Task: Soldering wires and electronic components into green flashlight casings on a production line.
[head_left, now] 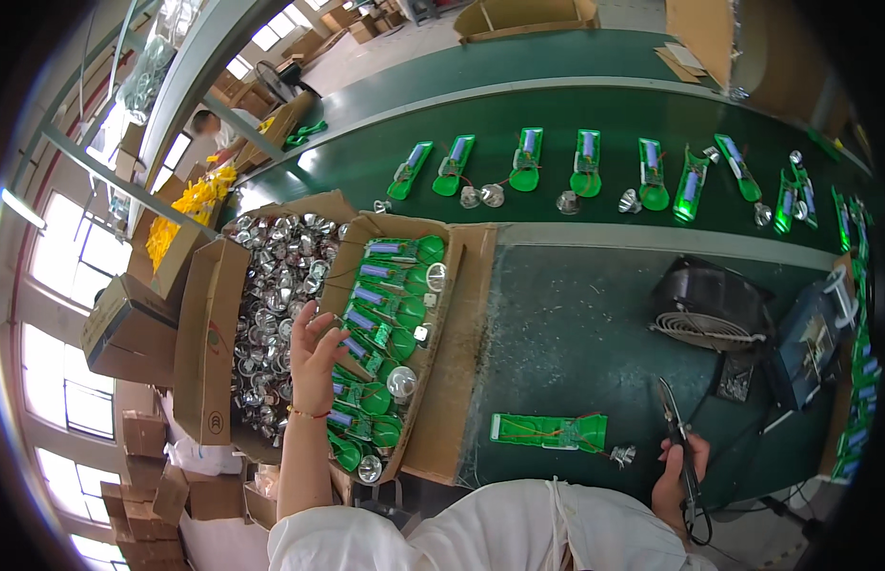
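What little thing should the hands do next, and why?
Perhaps bring the left hand to the green piece on the bench: it lies unheld, a silver cup beside it, while the right hand holds a soldering iron. The left hand is away over the cardboard boxes.

No words or numbers legible. Open cardboard box at left: its outward panel carries a round dark emblem near the lower end, thin outline, letter-like shapes inside. Farther up the same panel, a small curved logo in red and green, too small to make out. Closed brown carton, farther left: faint dark print along an upper edge, blurred, can't be read.
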The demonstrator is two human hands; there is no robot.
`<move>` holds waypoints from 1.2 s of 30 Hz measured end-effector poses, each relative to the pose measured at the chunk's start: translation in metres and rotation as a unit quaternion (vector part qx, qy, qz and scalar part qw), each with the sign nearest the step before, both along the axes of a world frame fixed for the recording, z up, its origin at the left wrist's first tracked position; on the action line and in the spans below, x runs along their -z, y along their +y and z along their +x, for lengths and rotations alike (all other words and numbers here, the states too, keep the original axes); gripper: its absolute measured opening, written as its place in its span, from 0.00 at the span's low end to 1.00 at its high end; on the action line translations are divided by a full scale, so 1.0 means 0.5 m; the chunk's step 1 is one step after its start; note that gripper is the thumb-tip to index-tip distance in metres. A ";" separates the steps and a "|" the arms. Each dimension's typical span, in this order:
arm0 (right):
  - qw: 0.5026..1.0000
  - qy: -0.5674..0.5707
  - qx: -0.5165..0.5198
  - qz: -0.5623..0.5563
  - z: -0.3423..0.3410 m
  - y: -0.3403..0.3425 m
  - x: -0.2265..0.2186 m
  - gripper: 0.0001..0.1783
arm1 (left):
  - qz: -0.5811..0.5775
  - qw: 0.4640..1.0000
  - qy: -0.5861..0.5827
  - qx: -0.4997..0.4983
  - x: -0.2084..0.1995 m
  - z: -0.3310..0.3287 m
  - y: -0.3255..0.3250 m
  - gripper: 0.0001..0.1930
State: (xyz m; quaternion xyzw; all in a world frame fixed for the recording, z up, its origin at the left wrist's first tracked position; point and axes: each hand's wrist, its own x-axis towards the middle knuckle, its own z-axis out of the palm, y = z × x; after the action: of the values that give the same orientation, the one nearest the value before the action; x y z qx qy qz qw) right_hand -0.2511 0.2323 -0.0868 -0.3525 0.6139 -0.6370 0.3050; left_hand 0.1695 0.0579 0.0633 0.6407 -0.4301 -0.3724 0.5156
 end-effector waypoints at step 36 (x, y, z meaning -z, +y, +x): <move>0.995 -0.062 0.039 -0.066 0.000 -0.014 0.013 0.14 | -0.314 0.435 -0.751 0.386 0.193 -0.880 -0.623 0.15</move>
State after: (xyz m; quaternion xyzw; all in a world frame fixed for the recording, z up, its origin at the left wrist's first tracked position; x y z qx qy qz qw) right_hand -0.2511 0.2251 -0.0932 -0.3075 0.5639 -0.7080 0.2938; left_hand -0.2706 -0.2537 -0.0334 0.2300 -0.9382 0.2555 -0.0410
